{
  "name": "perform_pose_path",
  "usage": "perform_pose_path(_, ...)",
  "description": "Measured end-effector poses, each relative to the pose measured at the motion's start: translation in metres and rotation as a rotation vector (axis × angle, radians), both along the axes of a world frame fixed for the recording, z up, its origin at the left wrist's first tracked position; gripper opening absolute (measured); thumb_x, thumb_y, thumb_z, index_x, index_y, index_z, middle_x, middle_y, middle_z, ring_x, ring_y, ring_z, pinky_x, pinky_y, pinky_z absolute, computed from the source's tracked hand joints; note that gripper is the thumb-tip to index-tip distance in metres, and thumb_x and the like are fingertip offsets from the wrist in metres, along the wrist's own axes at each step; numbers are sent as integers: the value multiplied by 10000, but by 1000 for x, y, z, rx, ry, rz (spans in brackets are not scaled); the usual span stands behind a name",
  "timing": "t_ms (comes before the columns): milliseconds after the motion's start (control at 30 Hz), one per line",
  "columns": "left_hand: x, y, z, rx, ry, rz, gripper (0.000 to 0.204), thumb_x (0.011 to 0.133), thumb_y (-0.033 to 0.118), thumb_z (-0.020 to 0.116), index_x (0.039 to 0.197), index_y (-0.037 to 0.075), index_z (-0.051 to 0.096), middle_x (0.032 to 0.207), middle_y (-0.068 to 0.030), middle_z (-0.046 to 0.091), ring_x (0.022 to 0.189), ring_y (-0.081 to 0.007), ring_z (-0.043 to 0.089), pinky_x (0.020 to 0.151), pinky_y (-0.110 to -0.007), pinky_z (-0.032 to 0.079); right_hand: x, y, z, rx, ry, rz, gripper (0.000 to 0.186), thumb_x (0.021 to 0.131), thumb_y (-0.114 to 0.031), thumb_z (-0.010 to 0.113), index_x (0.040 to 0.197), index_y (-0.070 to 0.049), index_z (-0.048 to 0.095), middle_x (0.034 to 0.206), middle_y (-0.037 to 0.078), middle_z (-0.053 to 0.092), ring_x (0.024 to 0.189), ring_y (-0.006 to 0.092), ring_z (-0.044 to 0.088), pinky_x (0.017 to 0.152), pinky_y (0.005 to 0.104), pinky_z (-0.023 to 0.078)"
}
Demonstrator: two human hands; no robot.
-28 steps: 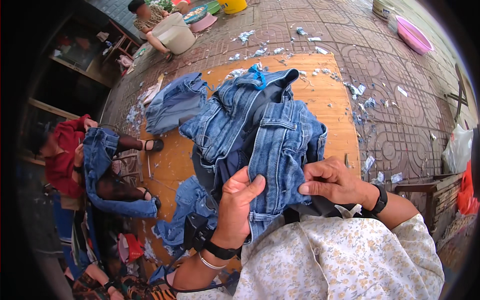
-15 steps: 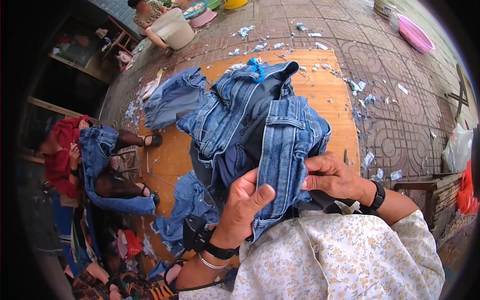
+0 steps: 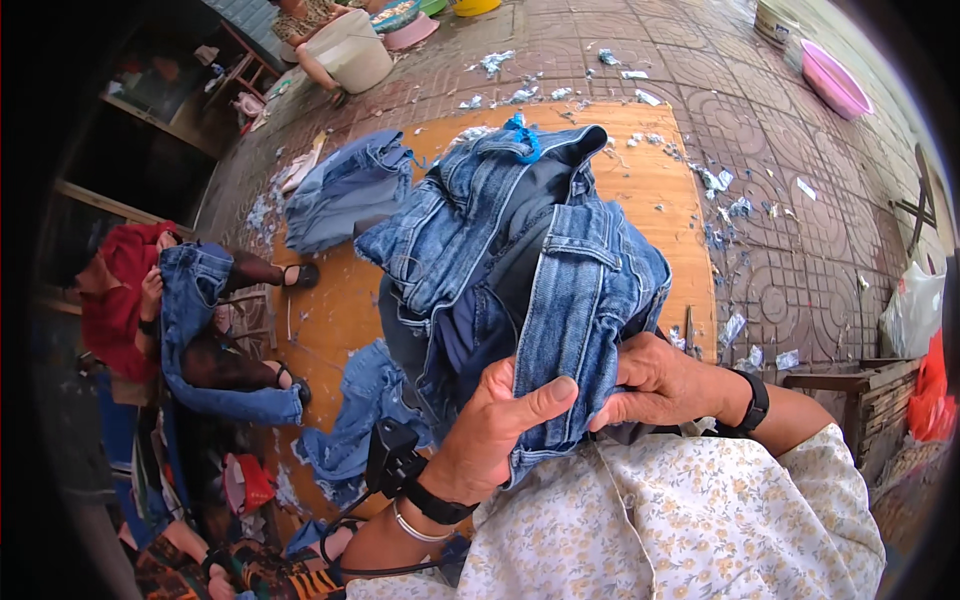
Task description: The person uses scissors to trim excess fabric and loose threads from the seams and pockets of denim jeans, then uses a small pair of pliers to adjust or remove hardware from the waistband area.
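Note:
My left hand [image 3: 495, 430] grips the denim waistband [image 3: 570, 300] of a bundled pair of blue jeans, thumb laid across its front. My right hand [image 3: 665, 385] is closed on the same waistband's right edge, near its lower end, some fingertips hidden behind cloth. The jeans [image 3: 440, 230] are heaped over the middle of the wooden board [image 3: 655, 180], dark inner cloth showing, with a blue cord [image 3: 525, 145] at the top. More folded jeans [image 3: 340, 190] lie at the upper left, and frayed denim [image 3: 365, 420] lies at the lower left.
A co-worker in red [image 3: 120, 300] holds jeans at the left; another person's legs show bottom left. Someone sits by a white bucket [image 3: 355, 60] at the back. Scraps litter the paving [image 3: 770, 260]. A pink basin [image 3: 832, 80], plastic bags [image 3: 910, 310] and a wooden crate [image 3: 865, 405] are at right.
Both my hands have shifted slightly right with the waistband, and my right hand sits lower along its edge. My left thumb now lies further across the denim.

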State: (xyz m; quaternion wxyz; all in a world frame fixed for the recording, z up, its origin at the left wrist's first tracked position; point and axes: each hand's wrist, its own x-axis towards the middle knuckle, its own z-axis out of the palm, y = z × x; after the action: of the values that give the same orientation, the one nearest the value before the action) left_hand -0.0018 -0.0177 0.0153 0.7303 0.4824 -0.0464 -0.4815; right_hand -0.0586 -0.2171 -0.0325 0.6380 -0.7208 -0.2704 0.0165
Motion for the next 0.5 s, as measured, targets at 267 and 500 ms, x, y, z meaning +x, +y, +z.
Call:
perform_pose_path(267, -6, -4, 9, -20, -98, 171, 260, 876, 54, 604, 1124, -16, 574, 1011, -41, 645, 869, -84, 600, 840, -237, 474, 7, 11, 6, -29, -60, -121, 290, 886, -281, 614, 815, 0, 612, 624, 125, 545, 618, 310, 582, 566, 360, 436)
perform_pose_path(500, -12, -17, -15, 69, -139, 301, 216, 925, 246, 594, 875, 45, 654, 788, 47, 613, 694, -17, 497, 621, -191, 417, 5, 10, 1, -25, 112, 2, 425, 875, -243, 654, 571, -25, 455, 474, 70, 447, 408, 169, 399, 410, 308, 312)
